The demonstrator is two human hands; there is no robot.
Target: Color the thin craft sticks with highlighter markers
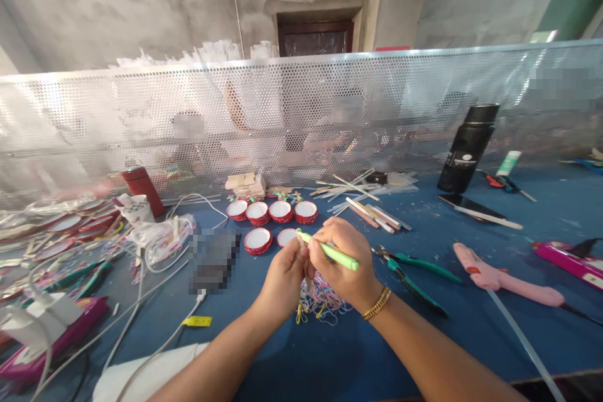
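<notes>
My right hand point(346, 257) is closed round a light green marker pen point(340, 256), its tip pointing left toward my other hand. Pinched in my left hand point(285, 276) is a thin pale strip point(309, 282), mostly covered by the fingers. The pen tip is close to the strip's upper end; whether they touch I cannot tell. Beneath both hands lies a tangle of coloured cords point(327, 301). Just beyond are red-rimmed round pieces with white tops point(257, 240), several of them stacked in rows.
Green-handled cutters point(409, 276) and a pink glue gun point(504, 276) lie at right. A black bottle point(466, 151) stands behind them. At left are a phone point(214, 260), white cables and a purple power strip point(61, 339). A perforated metal screen point(264, 119) borders the back.
</notes>
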